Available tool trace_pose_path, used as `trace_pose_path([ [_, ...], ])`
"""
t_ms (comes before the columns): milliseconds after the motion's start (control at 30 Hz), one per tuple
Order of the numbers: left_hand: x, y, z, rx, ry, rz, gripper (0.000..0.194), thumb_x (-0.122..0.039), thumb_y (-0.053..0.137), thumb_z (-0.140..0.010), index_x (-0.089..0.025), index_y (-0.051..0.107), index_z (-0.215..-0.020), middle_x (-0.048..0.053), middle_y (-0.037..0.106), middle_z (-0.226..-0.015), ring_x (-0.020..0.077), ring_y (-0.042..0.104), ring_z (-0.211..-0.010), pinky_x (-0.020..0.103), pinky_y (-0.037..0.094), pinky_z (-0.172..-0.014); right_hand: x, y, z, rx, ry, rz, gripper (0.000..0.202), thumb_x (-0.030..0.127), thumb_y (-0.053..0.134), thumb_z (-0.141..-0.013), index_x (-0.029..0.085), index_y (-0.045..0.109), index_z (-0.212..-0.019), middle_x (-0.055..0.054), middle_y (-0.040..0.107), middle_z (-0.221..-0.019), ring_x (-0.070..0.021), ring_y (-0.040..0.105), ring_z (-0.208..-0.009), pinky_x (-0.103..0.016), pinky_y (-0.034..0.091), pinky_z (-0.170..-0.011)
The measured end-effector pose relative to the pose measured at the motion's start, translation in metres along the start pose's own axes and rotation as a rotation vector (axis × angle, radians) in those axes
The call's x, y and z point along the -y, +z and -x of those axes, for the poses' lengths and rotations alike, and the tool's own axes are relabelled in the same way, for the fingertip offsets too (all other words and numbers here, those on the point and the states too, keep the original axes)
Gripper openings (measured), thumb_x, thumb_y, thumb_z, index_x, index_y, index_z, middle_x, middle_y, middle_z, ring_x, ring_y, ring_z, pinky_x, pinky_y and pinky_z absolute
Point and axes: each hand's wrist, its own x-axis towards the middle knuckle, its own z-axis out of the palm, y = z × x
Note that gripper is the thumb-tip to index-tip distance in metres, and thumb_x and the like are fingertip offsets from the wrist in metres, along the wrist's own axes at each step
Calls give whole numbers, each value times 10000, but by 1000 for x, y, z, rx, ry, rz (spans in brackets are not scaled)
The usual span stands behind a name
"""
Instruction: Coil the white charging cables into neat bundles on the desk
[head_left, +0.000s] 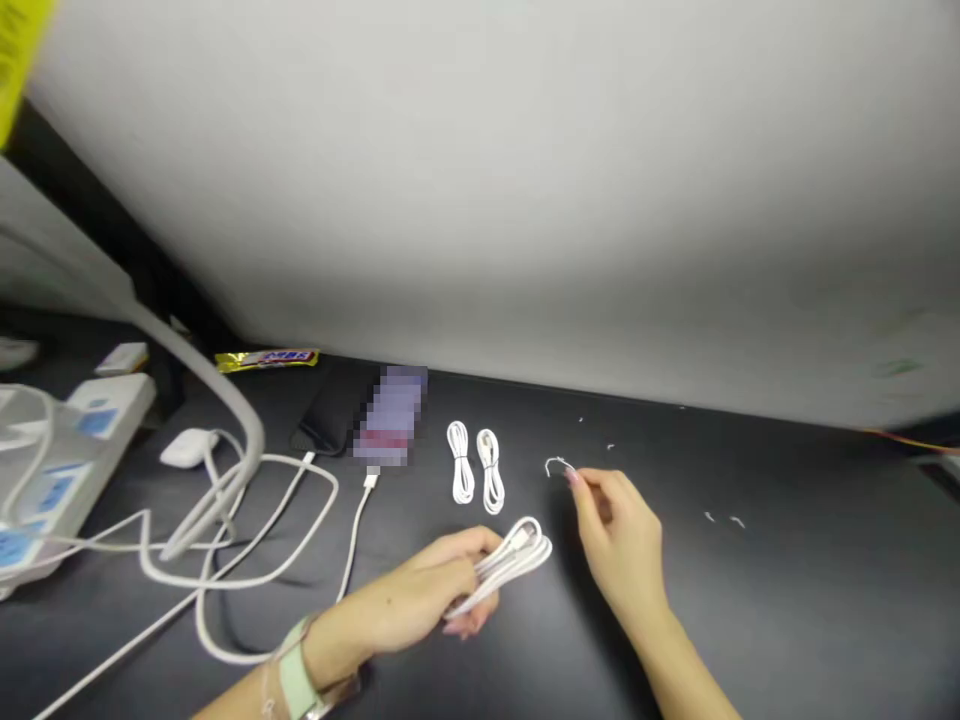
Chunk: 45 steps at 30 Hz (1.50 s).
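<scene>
My left hand is closed around a coiled white charging cable, whose loops stick out to the right of the fingers. A connector shows among the loops. Between thumb and forefinger, my right hand pinches a thin, bent white twist tie just above the desk. Beyond my left hand, two more coiled white cables lie side by side: one bundled cable on the left, with a dark tie around it, and another bundled cable on the right, also tied dark.
A phone with a pixelated screen is plugged into a white cable; a dark phone lies beside it. Loose white cords tangle near a power strip. A yellow snack bar lies by the wall. Small white scraps dot the desk.
</scene>
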Motion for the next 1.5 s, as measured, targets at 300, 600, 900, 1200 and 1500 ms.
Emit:
trace_pose_path([
  [300,4,0,-2,-81,120,59,348,-458,515,-852,-135,526,-981,-88,364,-548,31,254,-432,219,166,-443,-14,3,-5,-16,79,167,279,450,512,-850,192,617,-873,-41,592,-756,-161,502,-563,-278,379,-536],
  [600,8,2,-7,-108,206,141,335,-421,602,-809,-147,515,-981,-106,322,-530,25,224,-408,210,171,-430,31,-4,20,264,41,-368,383,325,334,-920,216,335,-554,32,365,-528,-125,387,-493,-254,305,-474],
  [900,10,5,-3,-131,242,-78,419,-451,339,-933,-124,577,-1040,29,568,-756,113,526,-628,258,436,-639,46,13,38,385,137,-636,173,351,450,-922,202,534,-902,-7,537,-695,-152,533,-609,-261,450,-564],
  [1200,4,5,-3,-354,364,-570,264,-285,455,-893,-183,667,-1011,76,569,-1012,178,554,-922,270,461,-817,45,14,36,283,139,-622,146,319,508,-885,197,526,-806,-22,485,-817,-141,502,-695,-231,433,-581],
  [1500,11,2,-4,-426,373,-479,383,-290,418,-914,-220,474,-1286,48,655,-940,147,606,-733,259,505,-709,48,17,37,380,365,-837,265,456,513,-881,203,449,-839,51,490,-594,-68,412,-439,-175,337,-403],
])
